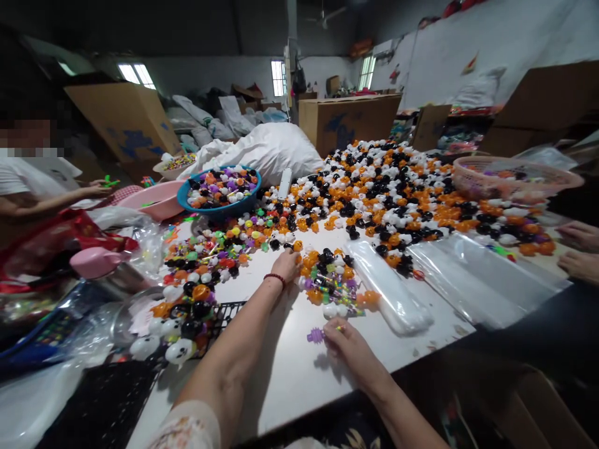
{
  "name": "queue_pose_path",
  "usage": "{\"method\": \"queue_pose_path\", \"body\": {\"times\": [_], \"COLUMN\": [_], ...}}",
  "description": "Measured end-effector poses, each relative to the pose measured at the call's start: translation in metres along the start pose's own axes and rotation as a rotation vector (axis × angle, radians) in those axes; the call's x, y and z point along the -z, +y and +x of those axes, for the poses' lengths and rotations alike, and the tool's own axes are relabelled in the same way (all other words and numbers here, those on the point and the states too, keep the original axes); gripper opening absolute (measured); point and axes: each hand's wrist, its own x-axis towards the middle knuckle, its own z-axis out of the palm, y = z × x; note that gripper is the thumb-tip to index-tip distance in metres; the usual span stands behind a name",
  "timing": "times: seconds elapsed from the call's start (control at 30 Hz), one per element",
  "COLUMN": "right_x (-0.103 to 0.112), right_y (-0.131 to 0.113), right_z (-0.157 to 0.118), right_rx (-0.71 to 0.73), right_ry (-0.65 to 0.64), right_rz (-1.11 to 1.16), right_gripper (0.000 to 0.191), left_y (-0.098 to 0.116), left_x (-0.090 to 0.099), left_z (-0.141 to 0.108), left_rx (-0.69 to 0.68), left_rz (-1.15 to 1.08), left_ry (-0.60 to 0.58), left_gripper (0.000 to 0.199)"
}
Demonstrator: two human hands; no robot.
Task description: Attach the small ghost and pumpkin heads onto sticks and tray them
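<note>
My right hand (345, 342) pinches a small purple ribbed plastic piece (315, 336) just above the white table (290, 386). Farther forward, my left hand (286, 267) reaches to the edge of the loose pieces, its fingers curled together beside a small orange piece (297, 246). What those fingers hold, if anything, is hidden. Between and beyond my hands lies a small group of orange, black, white and purple pieces (314, 297), with slim multicoloured sticks (334, 285) among them.
A large heap of orange, black and white pieces (384, 187) covers the back. Stacked clear plastic bags (390, 290) lie at right. A blue basin (213, 212), pink basket (519, 171) and pink-topped flask (98, 262) stand around. People's hands (583, 249) show at right; another person (28, 187) is at left.
</note>
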Motion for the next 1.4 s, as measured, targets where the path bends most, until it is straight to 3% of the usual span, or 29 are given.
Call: {"method": "queue_pose_path", "body": {"times": [0.13,0.23,0.43,0.57,0.73,0.83,0.97,1.2,1.4], "right_x": [0.001,0.006,0.008,-0.004,-0.017,-0.022,-0.024,-0.021,-0.020], "right_y": [-0.001,-0.005,-0.026,-0.041,-0.043,-0.037,-0.024,-0.015,-0.018], "right_z": [-0.001,-0.003,-0.001,0.003,0.002,-0.004,-0.012,-0.018,-0.021], "right_rx": [-0.069,-0.033,0.101,0.239,0.313,0.340,0.392,0.493,0.459], "right_ry": [-0.028,-0.018,0.056,0.058,0.030,0.021,0.040,0.112,0.104], "right_rz": [0.064,0.006,-0.102,-0.164,-0.214,-0.244,-0.294,-0.479,-0.540], "right_gripper": [0.041,0.039,0.035,0.033,0.028,0.027,0.024,0.021,0.022], "left_y": [-0.001,0.002,0.014,0.022,0.026,0.027,0.032,0.044,0.050], "left_x": [-0.002,0.000,0.022,0.040,0.049,0.049,0.044,0.036,0.035], "left_z": [0.010,-0.002,-0.081,-0.136,-0.176,-0.189,-0.196,-0.204,-0.210], "left_rx": [0.086,0.187,0.240,0.285,0.398,0.501,0.553,0.501,0.392], "left_rz": [-0.166,-0.340,-0.789,-1.304,-1.568,-1.675,-1.753,-1.714,-1.586], "left_ry": [-0.016,0.037,-0.021,-0.165,-0.229,-0.233,-0.145,-0.081,-0.075], "left_gripper": [0.029,0.028,0.033,0.034,0.027,0.021,0.022,0.021,0.028]}}
